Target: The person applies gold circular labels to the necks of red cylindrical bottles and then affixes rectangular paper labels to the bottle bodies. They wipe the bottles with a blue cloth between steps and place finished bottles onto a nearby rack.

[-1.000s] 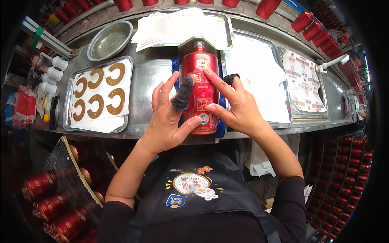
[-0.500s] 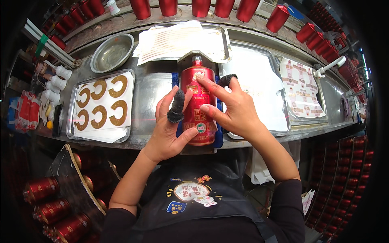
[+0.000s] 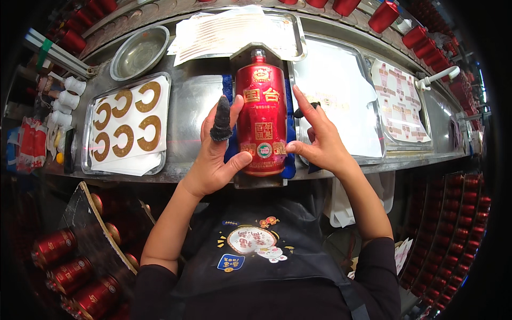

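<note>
With left hand [image 3: 216, 152] half open, touching the red bottle [image 3: 260, 114] lying dead centre, along its nine-o'clock side; with right hand [image 3: 322, 140] spread, meeting its four-o'clock edge by thumb. Over to gold C-shaped labels [image 3: 156, 132] in a near tray [image 3: 167, 122] at nine, printed sheets [image 3: 224, 33] in a far tray [image 3: 303, 44] at twelve.

Bottle [image 3: 260, 114], one: red, glossy, with gold print (plus a round green-and-white mark [image 3: 264, 150] near the base). Lying printed face up, neck toward the bench's [image 3: 186, 152] far side, between blue strips [image 3: 228, 88].
</note>
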`<state>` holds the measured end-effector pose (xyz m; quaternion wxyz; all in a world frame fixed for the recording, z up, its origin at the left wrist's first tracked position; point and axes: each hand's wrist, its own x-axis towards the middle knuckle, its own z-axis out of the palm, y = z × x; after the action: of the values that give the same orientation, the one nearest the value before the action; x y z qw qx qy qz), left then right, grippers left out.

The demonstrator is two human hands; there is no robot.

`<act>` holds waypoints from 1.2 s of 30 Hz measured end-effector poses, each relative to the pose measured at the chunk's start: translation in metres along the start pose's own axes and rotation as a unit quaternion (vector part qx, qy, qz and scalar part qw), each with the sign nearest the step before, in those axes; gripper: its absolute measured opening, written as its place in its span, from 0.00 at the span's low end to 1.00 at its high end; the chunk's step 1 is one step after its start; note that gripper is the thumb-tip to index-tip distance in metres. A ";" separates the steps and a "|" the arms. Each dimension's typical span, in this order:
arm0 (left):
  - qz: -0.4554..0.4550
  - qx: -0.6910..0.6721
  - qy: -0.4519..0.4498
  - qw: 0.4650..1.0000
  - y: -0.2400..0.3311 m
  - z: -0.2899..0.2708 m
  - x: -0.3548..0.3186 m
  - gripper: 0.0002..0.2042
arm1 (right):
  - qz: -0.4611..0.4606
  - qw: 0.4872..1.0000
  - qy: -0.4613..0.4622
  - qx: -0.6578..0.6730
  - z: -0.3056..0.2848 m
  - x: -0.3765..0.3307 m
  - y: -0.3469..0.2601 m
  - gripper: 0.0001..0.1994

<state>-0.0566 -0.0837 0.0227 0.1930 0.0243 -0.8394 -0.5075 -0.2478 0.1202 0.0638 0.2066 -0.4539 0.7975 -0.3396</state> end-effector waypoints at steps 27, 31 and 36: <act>-0.183 -0.029 -0.023 0.982 -0.024 0.007 -0.013 0.52 | -0.027 0.999 0.015 -0.024 0.004 0.001 -0.023 0.51; -0.145 0.041 -0.011 0.989 -0.028 0.007 -0.008 0.53 | 0.013 0.998 -0.009 -0.058 0.010 -0.004 -0.036 0.46; -0.142 0.083 -0.034 0.986 -0.033 0.002 -0.010 0.54 | 0.010 0.998 0.009 -0.063 0.015 -0.006 -0.042 0.49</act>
<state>-0.0536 -0.0957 -0.0097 0.0877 0.1423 -0.8725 -0.4592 -0.2108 0.1046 0.0841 0.1736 -0.4545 0.8238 -0.2909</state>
